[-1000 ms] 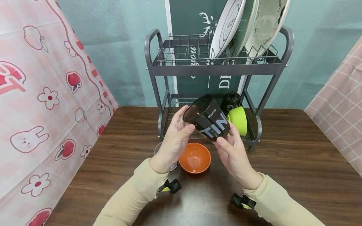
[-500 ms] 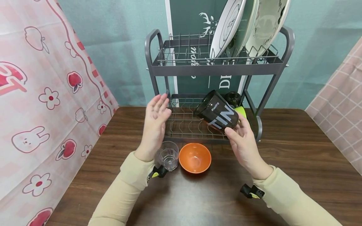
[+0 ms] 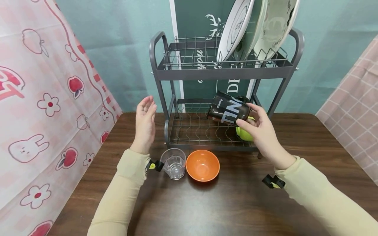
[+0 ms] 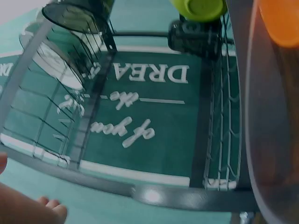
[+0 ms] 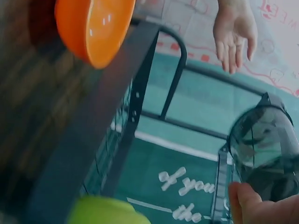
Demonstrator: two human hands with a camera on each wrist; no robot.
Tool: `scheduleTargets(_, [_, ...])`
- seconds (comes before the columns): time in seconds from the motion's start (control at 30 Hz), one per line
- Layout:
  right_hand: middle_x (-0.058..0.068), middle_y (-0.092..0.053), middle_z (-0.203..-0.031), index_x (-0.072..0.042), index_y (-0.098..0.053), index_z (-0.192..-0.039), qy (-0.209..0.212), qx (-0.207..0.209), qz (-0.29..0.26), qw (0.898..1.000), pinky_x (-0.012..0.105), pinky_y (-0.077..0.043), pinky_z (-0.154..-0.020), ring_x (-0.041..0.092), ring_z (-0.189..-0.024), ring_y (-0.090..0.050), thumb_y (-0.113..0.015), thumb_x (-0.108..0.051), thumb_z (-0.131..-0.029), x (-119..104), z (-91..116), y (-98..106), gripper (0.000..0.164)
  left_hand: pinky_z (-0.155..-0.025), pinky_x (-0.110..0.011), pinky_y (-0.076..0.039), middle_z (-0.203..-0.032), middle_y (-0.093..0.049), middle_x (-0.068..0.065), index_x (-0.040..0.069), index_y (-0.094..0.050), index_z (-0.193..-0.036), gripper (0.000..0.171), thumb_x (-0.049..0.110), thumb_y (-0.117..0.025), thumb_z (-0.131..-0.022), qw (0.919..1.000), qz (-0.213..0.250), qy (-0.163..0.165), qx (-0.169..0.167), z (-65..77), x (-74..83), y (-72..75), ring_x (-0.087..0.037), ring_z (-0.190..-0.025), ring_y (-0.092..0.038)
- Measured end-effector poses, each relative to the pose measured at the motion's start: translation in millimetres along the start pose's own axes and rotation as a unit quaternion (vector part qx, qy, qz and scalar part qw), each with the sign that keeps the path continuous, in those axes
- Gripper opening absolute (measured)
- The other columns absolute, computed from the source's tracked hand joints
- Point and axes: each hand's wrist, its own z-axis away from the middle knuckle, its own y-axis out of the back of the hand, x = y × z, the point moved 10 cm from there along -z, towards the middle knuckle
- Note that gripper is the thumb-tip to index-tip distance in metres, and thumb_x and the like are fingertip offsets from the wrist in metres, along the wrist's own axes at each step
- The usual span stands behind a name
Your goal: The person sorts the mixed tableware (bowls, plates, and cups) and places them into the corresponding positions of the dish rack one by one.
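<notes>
My right hand (image 3: 262,131) grips a dark tinted drinking glass (image 3: 228,108) by its base end, thumb in front. The glass lies nearly sideways, mouth to the left, in front of the lower tier of the dish rack (image 3: 206,146); white "TIN" lettering shows on its side. In the right wrist view its see-through wall (image 5: 264,135) is beside my fingertips. Behind it, a lime-green cup (image 3: 244,134) sits at the lower tier's right end, partly hidden by my hand. My left hand (image 3: 144,126) is raised left of the rack, palm facing inward, holding nothing.
A clear glass (image 3: 174,164) and an orange bowl (image 3: 202,166) stand side by side on the table before the rack. Several plates (image 3: 236,29) lean in the upper tier's right half. A second dark glass (image 4: 194,39) is on the lower tier.
My left hand has let go of the dark glass and moved left. My right hand has carried the glass right and up, turning it closer to level.
</notes>
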Motion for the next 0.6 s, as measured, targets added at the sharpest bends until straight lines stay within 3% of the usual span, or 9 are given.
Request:
scheduleTargets(0.13, [0.01,-0.041,-0.134,-0.021,-0.025,-0.143,-0.009,-0.012,0.119,0.993,0.029,-0.045,-0.092,0.02,-0.115,-0.051,-0.062,-0.035,-0.087,-5.9,-12.4,2.7,0.069,-0.115,-0.029,-0.019,-0.148,-0.029,-0.01,0.004,-0.024,-0.142,0.051,0.011,-0.045,-0.097,0.9964,-0.048,0.047,-0.051,-8.1,-19.3,-3.5,-0.015,-0.138,-0.027])
scheduleTargets(0.27, [0.015,-0.038,-0.142,-0.02,-0.025,-0.145,-0.001,-0.037,0.197,0.98,0.05,-0.041,-0.099,0.033,-0.122,-0.048,-0.064,-0.038,-0.085,-12.3,-26.7,-0.7,0.075,-0.117,-0.033,-0.014,-0.151,-0.026,-0.01,0.005,-0.025,-0.144,0.049,0.02,-0.039,-0.099,0.9887,-0.076,0.083,-0.1,-13.2,-36.0,-10.9,-0.017,-0.141,-0.022])
scheduleTargets(0.43, [0.018,-0.03,-0.147,-0.019,-0.02,-0.148,0.0,-0.068,0.269,0.961,0.05,-0.039,-0.101,0.036,-0.126,-0.044,-0.061,-0.042,-0.086,-9.1,-45.2,-9.3,0.077,-0.113,-0.036,-0.018,-0.142,-0.042,-0.014,0.002,-0.038,-0.134,0.043,0.027,-0.035,-0.099,0.9865,-0.069,0.105,-0.105,-17.5,-48.4,-11.4,-0.02,-0.136,-0.034])
scheduleTargets(0.6, [0.019,-0.033,-0.145,-0.013,-0.02,-0.148,0.015,-0.078,0.321,0.944,0.05,-0.039,-0.099,0.034,-0.122,-0.044,-0.06,-0.039,-0.087,-6.3,-66.7,-15.2,0.077,-0.111,-0.033,-0.021,-0.114,-0.061,0.002,0.013,-0.054,-0.114,0.029,0.03,-0.035,-0.099,0.9842,-0.058,0.132,-0.102,-24.3,-59.0,-12.2,-0.018,-0.126,-0.045])
